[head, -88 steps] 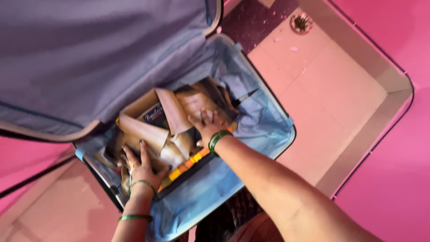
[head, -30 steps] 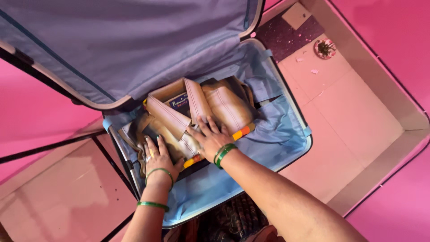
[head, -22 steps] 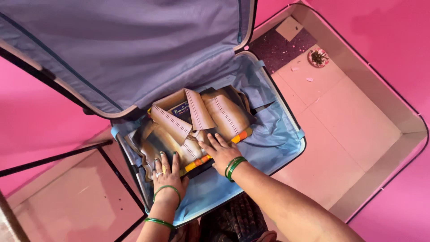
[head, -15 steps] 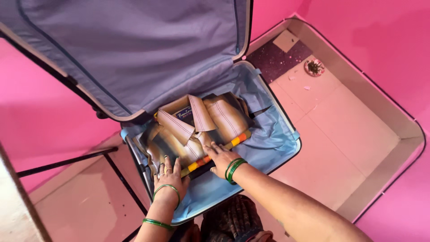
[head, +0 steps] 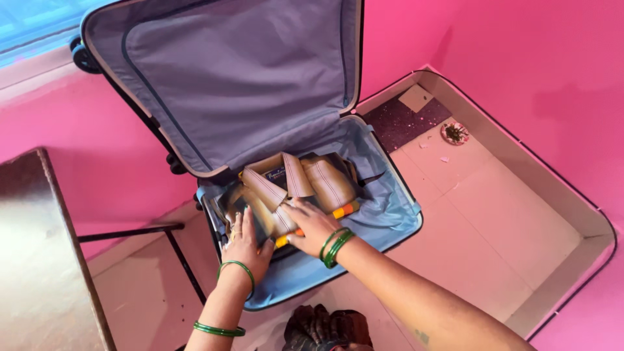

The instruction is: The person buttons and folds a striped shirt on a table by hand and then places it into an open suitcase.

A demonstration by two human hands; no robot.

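An open suitcase [head: 390,221] with light blue lining lies on the floor, its grey-lined lid [head: 240,71] leaning against the pink wall. Inside lies a folded tan collared shirt [head: 328,182] on top of a dark garment with an orange and yellow edge [head: 343,210]. My left hand [head: 246,242] presses flat on the shirt's left side, fingers spread. My right hand [head: 311,224] rests flat on the shirt's front near the collar. Both wrists carry green bangles.
A floor drain [head: 454,132] sits in the corner by a dark tile patch [head: 406,120]. A low white kerb [head: 552,179] borders the floor along the pink walls. A table top [head: 39,260] stands at left. Dark patterned cloth [head: 325,328] lies at the bottom edge.
The view has pulled back and up, showing the whole lid and a table at left. Both hands have slid closer together on the shirt, near its lower edge.
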